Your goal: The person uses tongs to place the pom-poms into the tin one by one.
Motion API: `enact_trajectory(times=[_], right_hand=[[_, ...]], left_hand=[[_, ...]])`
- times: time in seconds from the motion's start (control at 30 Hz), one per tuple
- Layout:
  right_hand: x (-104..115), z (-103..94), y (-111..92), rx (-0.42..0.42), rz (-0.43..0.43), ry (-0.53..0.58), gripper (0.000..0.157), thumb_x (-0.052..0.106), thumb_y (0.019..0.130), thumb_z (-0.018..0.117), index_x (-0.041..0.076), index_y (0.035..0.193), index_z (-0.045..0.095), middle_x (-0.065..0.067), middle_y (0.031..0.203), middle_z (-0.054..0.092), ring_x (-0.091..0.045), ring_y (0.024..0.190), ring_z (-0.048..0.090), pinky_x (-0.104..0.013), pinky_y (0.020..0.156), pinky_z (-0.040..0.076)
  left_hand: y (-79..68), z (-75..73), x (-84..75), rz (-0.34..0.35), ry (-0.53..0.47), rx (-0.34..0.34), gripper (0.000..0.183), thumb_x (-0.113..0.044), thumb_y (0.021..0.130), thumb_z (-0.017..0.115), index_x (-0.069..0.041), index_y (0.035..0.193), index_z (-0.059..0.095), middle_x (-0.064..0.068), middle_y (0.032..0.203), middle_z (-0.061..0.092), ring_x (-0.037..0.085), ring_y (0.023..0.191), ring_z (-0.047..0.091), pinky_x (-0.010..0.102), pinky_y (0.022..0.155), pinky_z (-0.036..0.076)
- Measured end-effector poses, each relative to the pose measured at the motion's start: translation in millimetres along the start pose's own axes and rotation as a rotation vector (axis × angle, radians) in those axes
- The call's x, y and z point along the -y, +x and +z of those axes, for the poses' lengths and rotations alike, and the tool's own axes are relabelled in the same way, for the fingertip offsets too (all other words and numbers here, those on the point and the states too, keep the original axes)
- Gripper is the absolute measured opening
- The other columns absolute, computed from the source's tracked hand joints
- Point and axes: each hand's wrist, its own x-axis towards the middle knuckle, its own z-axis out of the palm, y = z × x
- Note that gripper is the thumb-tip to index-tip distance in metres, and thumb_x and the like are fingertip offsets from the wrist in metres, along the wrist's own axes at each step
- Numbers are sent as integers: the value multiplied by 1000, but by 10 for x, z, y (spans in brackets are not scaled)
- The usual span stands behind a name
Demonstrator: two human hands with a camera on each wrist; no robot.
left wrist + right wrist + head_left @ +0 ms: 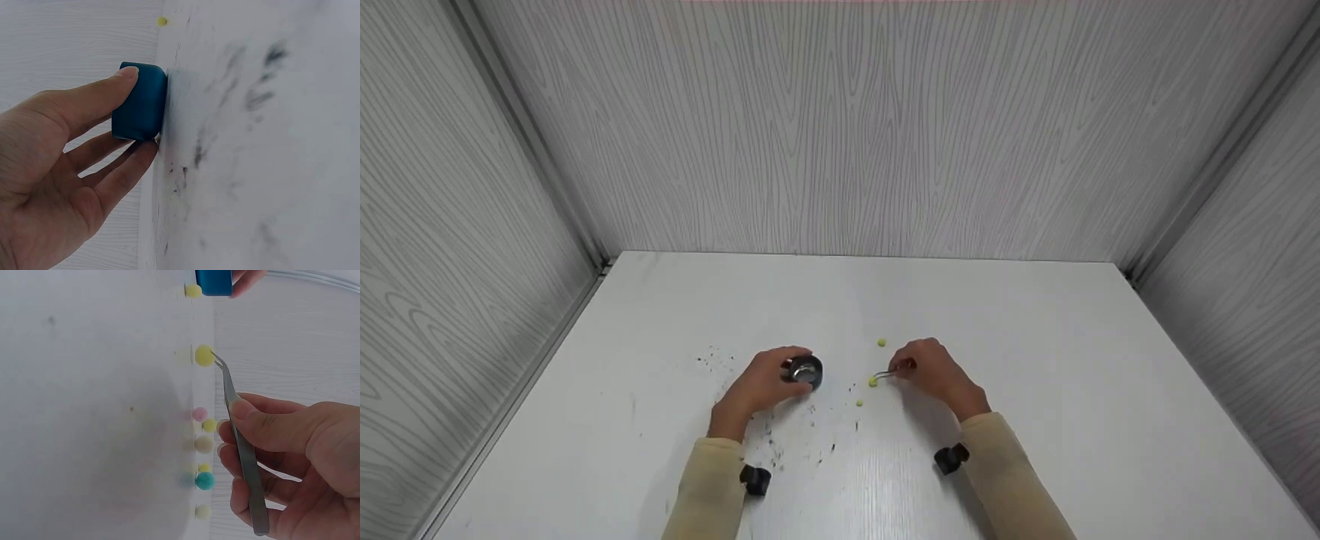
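My left hand (763, 382) holds a small round cup (806, 372) at the table, thumb on one side and fingers on the other. Its outside shows blue in the left wrist view, as a short blue cup (140, 102), and its inside looks shiny in the head view. Between thumb and fingers, my right hand (936, 373) pinches bent-tip metal tweezers (243, 444). Their points are right at a yellow pompom (204, 355) close over the table. Other yellow pompoms lie nearby, one pompom (881, 342) farther back and a smaller pompom (859, 403) nearer me.
Dark smudges (772, 442) mark the white table (1020, 322) around the left forearm. In the right wrist view, several more pompoms line up past the tweezers, among them a teal pompom (205, 481) and a pink pompom (200, 414). Wood-grain panels (840, 135) enclose the table.
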Motion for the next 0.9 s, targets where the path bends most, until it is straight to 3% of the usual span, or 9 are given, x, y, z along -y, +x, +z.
enact_trajectory(times=[0.9], right_hand=[[93,-14,11,-26,-25,45,13,-2,90,74,6,94,83,-8,92,77,-18,85,68,-36,77,59]], left_hand=[[18,16,13,-5,18,-6,55,-9,91,79,-9,142,61,18,146,60,43,131,60,56,110,50]])
